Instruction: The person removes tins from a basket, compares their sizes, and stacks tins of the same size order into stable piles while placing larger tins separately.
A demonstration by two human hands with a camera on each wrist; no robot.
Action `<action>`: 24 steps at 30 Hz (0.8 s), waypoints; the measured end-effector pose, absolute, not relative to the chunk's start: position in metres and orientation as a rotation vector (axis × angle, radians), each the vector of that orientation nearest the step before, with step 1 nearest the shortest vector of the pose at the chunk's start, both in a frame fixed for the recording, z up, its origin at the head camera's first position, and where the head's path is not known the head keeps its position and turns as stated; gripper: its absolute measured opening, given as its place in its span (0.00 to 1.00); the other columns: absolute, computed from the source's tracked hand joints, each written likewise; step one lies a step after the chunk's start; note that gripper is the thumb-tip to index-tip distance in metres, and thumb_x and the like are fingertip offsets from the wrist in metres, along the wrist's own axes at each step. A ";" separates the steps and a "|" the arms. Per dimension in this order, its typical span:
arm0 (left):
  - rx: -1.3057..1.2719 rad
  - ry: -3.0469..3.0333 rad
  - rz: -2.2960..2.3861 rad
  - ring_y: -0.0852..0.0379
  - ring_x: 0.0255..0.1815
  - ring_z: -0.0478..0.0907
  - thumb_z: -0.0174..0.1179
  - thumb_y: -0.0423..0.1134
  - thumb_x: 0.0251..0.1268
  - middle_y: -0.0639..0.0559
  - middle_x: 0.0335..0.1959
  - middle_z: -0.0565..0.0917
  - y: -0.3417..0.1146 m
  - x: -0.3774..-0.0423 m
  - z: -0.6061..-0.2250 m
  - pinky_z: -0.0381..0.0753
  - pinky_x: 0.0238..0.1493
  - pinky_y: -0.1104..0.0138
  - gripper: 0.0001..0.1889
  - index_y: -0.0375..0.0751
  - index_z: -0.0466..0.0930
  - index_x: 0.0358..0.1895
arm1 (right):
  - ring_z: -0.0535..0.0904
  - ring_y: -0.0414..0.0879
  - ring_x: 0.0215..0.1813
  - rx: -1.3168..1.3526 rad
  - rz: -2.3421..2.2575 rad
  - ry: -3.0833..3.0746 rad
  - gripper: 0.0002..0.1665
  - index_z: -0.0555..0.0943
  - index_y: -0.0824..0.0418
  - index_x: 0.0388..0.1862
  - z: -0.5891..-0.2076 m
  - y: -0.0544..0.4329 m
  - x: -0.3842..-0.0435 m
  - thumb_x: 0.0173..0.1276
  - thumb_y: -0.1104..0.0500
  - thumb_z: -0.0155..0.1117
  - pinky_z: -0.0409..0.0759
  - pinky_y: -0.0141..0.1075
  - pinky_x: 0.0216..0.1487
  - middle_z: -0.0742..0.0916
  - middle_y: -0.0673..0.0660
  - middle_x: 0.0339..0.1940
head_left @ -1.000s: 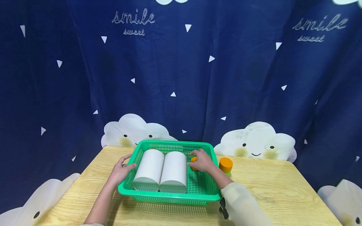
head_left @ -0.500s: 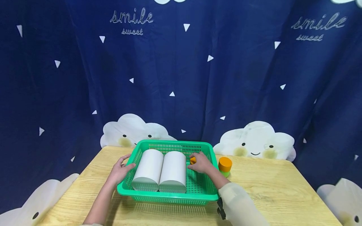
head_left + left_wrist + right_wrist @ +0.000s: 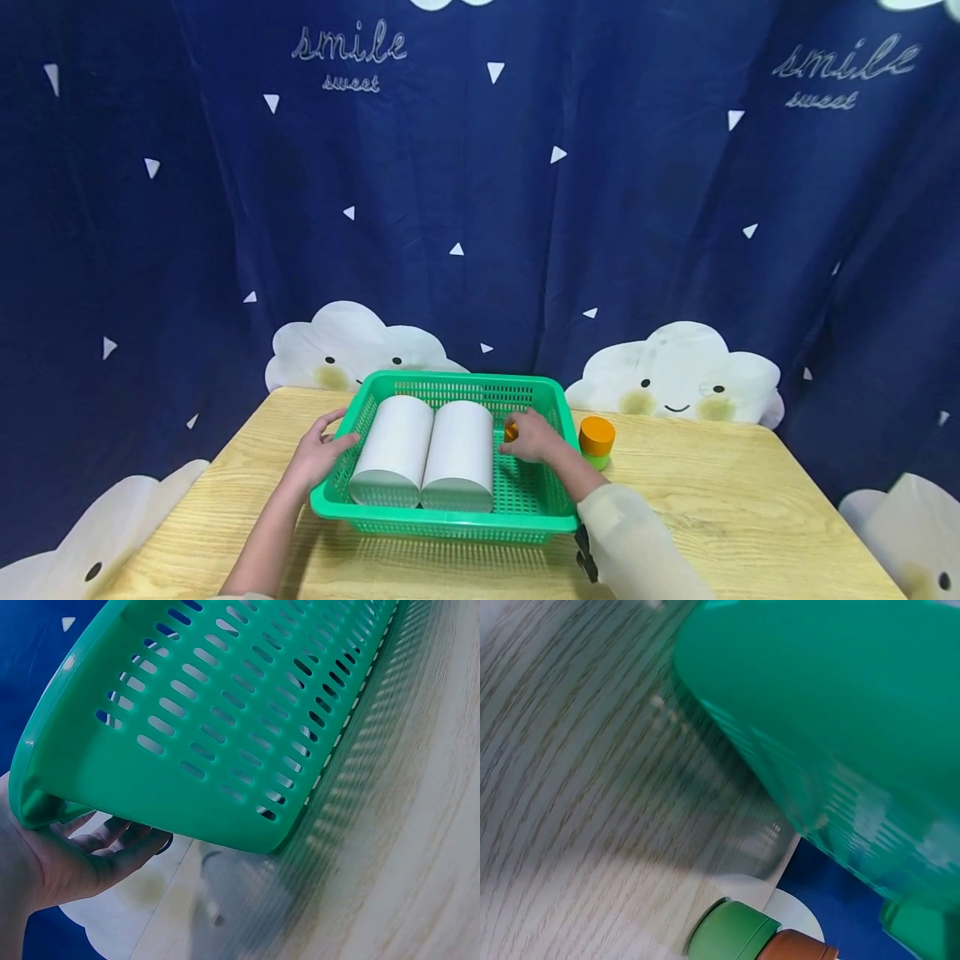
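A green plastic basket (image 3: pixel 450 521) with slotted walls sits on the table. On its left rim rests my left hand (image 3: pixel 317 454), gripping it; the left wrist view shows the thumb side at the rim and the fingers (image 3: pixel 124 851) curled beneath. Inside the basket, my right hand (image 3: pixel 532 437) holds a small orange object (image 3: pixel 511 432) near the back right, mostly covered by the fingers. Two white cylinders (image 3: pixel 393 450) lie side by side in the basket's left and middle. The right wrist view shows the basket's outer wall (image 3: pixel 840 697) but not the hand.
Just right of the basket stands a small jar (image 3: pixel 597 439) with an orange top and light green base. The wooden table (image 3: pixel 720 508) extends to the right. Behind it hangs a dark blue curtain (image 3: pixel 420 183) with white clouds and triangles.
The orange object has shifted slightly back in the basket, and my right hand now covers more of it. My left hand stays on the rim.
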State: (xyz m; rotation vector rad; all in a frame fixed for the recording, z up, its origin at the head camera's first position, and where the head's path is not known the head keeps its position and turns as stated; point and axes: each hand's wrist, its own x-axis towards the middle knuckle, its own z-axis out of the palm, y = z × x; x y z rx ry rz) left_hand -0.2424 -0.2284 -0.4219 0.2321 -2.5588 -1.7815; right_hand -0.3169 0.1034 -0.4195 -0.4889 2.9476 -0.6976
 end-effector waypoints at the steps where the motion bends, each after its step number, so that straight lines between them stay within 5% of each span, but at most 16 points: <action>1: 0.233 -2.560 -1.782 0.31 0.60 0.69 0.53 0.43 0.68 0.24 0.63 0.64 -0.228 -0.242 -0.422 0.81 0.44 0.55 0.33 0.40 0.51 0.72 | 0.69 0.63 0.62 -0.500 -0.687 2.955 0.25 0.79 0.65 0.50 -0.420 0.104 -0.318 0.55 0.55 0.70 0.72 0.53 0.59 0.79 0.66 0.54; 13: 0.246 -2.566 -1.774 0.32 0.58 0.72 0.53 0.43 0.68 0.23 0.63 0.64 -0.228 -0.243 -0.422 0.81 0.43 0.56 0.33 0.40 0.51 0.72 | 0.70 0.52 0.40 -0.576 -0.619 2.999 0.22 0.78 0.66 0.46 -0.423 0.106 -0.317 0.51 0.61 0.70 0.75 0.42 0.39 0.77 0.62 0.41; 19: 0.247 -2.562 -1.779 0.33 0.57 0.72 0.53 0.42 0.67 0.24 0.62 0.65 -0.229 -0.243 -0.422 0.81 0.42 0.56 0.33 0.39 0.52 0.72 | 0.73 0.52 0.43 -0.529 -0.586 2.953 0.30 0.74 0.67 0.56 -0.422 0.104 -0.315 0.55 0.59 0.69 0.76 0.45 0.44 0.79 0.61 0.43; 24: 0.248 -2.563 -1.780 0.33 0.57 0.72 0.53 0.42 0.68 0.24 0.63 0.65 -0.228 -0.243 -0.423 0.81 0.42 0.56 0.33 0.39 0.51 0.72 | 0.71 0.49 0.40 -0.540 -0.537 2.952 0.28 0.75 0.67 0.55 -0.422 0.103 -0.316 0.55 0.60 0.70 0.75 0.42 0.43 0.80 0.59 0.40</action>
